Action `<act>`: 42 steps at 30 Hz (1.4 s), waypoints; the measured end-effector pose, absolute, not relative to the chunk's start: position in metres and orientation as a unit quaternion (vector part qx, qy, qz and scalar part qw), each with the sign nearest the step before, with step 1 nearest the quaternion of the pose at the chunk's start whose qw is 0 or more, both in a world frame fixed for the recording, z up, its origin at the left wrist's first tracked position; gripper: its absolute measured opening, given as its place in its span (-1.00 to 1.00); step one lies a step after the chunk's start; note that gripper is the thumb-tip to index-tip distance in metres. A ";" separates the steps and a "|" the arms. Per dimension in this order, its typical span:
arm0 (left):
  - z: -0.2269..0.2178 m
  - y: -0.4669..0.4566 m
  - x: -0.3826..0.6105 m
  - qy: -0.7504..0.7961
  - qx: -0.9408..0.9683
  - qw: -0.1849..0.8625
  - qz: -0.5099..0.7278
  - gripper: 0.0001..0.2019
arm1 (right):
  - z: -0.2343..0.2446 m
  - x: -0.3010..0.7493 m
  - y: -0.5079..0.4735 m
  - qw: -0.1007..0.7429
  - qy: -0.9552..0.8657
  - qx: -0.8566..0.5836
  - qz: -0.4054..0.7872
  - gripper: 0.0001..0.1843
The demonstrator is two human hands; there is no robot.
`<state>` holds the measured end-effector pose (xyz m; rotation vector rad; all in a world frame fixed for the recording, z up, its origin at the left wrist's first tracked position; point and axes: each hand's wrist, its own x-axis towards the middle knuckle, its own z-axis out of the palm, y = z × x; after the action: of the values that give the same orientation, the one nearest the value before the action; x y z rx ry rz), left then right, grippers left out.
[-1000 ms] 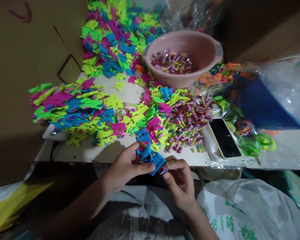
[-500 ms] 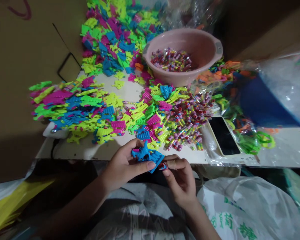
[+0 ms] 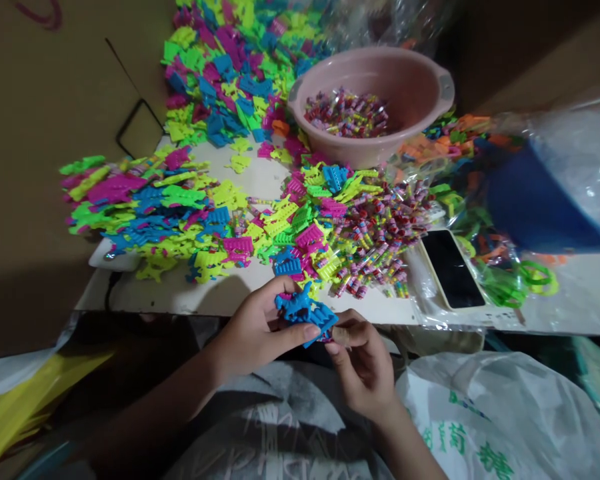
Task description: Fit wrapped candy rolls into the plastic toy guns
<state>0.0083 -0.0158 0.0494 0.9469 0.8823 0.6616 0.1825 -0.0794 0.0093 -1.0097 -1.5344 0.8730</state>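
Over the table's front edge, my left hand (image 3: 247,337) is closed around a blue plastic toy (image 3: 304,310) with an animal-like figure at one end and a box-shaped part at the other. A little pink shows behind the toy near my fingers. My right hand (image 3: 365,363) pinches a small wrapped candy (image 3: 326,338) against the toy's box end. Most of that candy is hidden by the toy and my fingertips. Just beyond my hands lie loose pink, green, yellow and blue toys (image 3: 285,227) and a heap of wrapped candies (image 3: 373,240).
A pink basin (image 3: 345,150) holding candies stands behind the heap. Stacked toys (image 3: 145,200) lie left, with a larger toy pile (image 3: 230,73) behind. To the right are a phone (image 3: 453,270), green plastic rings (image 3: 535,277) and a blue container (image 3: 530,200). A cardboard wall (image 3: 40,167) borders the left.
My right hand has brought the candy against the toy's end, and less of it shows now. Both hands and the toy have shifted slightly to the right in view.
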 end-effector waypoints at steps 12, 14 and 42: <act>0.040 -0.033 0.015 0.387 0.457 0.712 0.366 -0.67 | 0.027 0.177 -0.072 0.500 -0.715 -0.426 0.241 -0.73; 0.039 -0.036 0.016 0.406 0.459 0.696 0.374 -0.67 | 0.029 0.177 -0.071 0.486 -0.727 -0.440 0.205 -0.74; 0.087 0.091 -0.130 0.700 0.694 -0.087 0.143 -0.67 | -0.055 0.264 -0.064 0.187 -0.729 -0.659 -0.010 -0.65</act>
<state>-0.1301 0.0912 0.0867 2.3099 2.3291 0.4770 0.2636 -0.0641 -0.0555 -1.8542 -2.0524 -0.0290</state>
